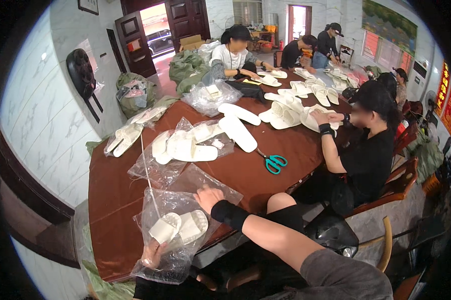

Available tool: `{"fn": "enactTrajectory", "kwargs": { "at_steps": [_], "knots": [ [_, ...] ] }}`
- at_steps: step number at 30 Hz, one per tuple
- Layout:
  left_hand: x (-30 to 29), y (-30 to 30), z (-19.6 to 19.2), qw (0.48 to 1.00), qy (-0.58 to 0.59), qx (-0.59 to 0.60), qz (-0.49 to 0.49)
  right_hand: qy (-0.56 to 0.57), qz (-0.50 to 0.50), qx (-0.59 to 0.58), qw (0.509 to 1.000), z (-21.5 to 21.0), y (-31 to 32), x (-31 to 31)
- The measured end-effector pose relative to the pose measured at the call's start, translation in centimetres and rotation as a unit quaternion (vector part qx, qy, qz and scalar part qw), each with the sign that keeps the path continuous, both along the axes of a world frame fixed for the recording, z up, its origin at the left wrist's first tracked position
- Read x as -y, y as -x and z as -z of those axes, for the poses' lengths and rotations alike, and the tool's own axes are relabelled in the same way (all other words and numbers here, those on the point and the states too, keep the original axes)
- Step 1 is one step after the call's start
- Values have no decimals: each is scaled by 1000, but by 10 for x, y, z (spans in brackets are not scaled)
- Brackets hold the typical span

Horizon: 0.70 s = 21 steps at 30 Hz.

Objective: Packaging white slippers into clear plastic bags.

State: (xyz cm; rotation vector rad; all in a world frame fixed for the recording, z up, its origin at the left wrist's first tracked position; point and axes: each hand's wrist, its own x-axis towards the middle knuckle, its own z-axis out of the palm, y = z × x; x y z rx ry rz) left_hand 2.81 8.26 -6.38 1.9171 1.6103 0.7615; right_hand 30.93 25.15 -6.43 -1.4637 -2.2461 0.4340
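A pair of cream slippers (194, 227) sits inside a clear plastic bag (173, 272) at the near edge of the table. My left hand (153, 254) shows through the film, its fingers closed on the lower end of the slippers. At the bag's upper right side, my right hand (209, 197) is closed with the film pinched in its curled fingers; a black band wraps that wrist. Farther up the table lie more cream slippers (185, 147), partly on clear bags. Two white slipper soles (238, 134) rest to the right of them.
Scissors with teal handles (275, 163) lie on the brown tablecloth (120, 200), right of the bags. Another bagged pair (125, 139) is at the left edge. A person in black (368, 150) handles slippers on the right; others work farther back. Green sacks (185, 70) stand behind the table.
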Motion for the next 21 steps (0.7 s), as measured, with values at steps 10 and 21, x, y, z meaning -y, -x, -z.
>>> {"fn": "enactTrajectory", "kwargs": {
  "at_steps": [10, 21],
  "knots": [
    [-24, -41, -51, 997, -2, 70, 37, 100, -55, -228, 967, 32, 5, -54],
    [27, 6, -56, 998, 15, 42, -39, 14, 180, -137, 974, 35, -34, -76]
  ]
}}
